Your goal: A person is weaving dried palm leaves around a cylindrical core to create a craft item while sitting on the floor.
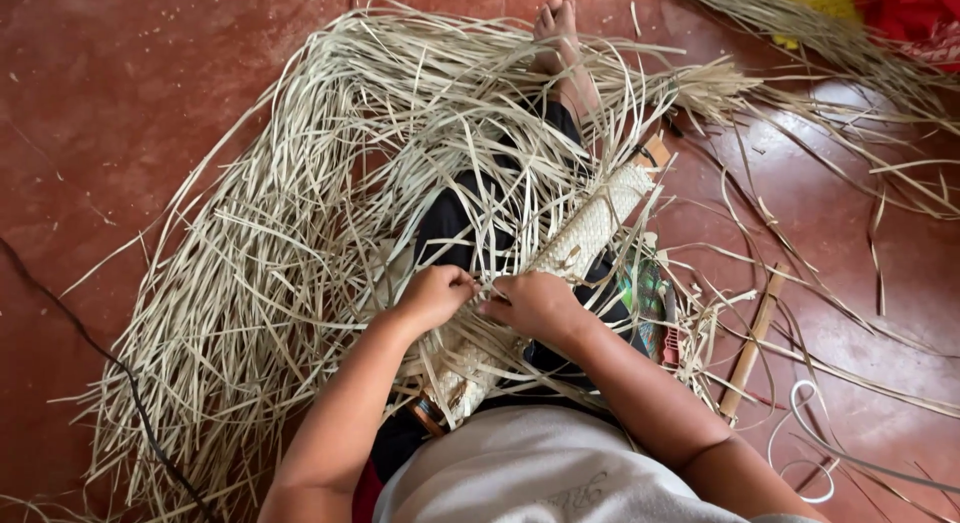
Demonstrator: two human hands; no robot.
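red floor (120, 103) | left hand (432, 298), right hand (535, 305): each grip pinching pale straw strips (300, 243) | woven band (585, 238) across lap

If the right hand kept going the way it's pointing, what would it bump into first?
The right hand points leftward, so it would probably meet the left hand first; pale strips lie between their fingertips.

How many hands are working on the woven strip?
2. The left hand pinches pale strands at the woven strip lying across the lap; the right hand grips strands right beside it, at the same spot. No other hands show.
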